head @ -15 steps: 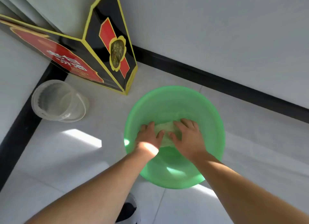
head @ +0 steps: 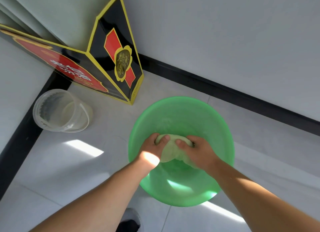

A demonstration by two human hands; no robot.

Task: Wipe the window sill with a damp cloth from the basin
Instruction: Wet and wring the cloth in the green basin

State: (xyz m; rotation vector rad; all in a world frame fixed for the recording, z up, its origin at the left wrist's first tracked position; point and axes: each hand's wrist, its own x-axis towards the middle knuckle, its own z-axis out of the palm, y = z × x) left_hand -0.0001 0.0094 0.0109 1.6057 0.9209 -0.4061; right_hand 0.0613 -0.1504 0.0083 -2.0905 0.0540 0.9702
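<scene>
A round green basin (head: 223, 128) stands on the pale tiled floor below me. Inside it a pale, wet cloth (head: 170, 150) is bunched up between both hands. My left hand (head: 150, 148) grips its left side with the thumb on top. My right hand (head: 197, 150) grips its right side, thumb also on top. The cloth's lower part hangs down into the basin. No window sill is in view.
A clear plastic bucket (head: 60, 110) with a handle stands to the left of the basin. A black, red and yellow carton (head: 110, 58) leans in the corner behind it. Black skirting (head: 242, 100) runs along the white walls. My shoe (head: 129, 221) shows at the bottom edge.
Both hands went from lying flat on the cloth in the basin to closing around it and gathering it into a bunch, lifted slightly.
</scene>
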